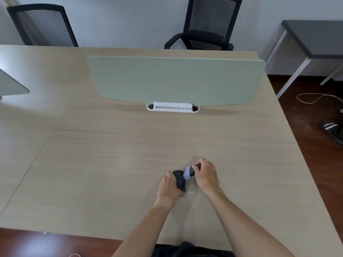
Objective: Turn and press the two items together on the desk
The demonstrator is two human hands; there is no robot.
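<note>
My left hand [169,186] grips a small dark curved object [179,179] that sits on the light wooden desk [111,164]. My right hand [207,175] pinches a short tool [190,172] with a pale grey-blue head and a dark handle. The pale head touches the top of the dark object. Both hands are close together near the front middle of the desk. What the dark object is cannot be told, since my fingers hide much of it.
A pale green divider panel [176,80] stands across the desk's middle in a white bracket [172,107]. Two black mesh chairs [209,25] are behind the desk. A grey side table [315,38], a white cable [315,98] and a slipper [333,131] are at right.
</note>
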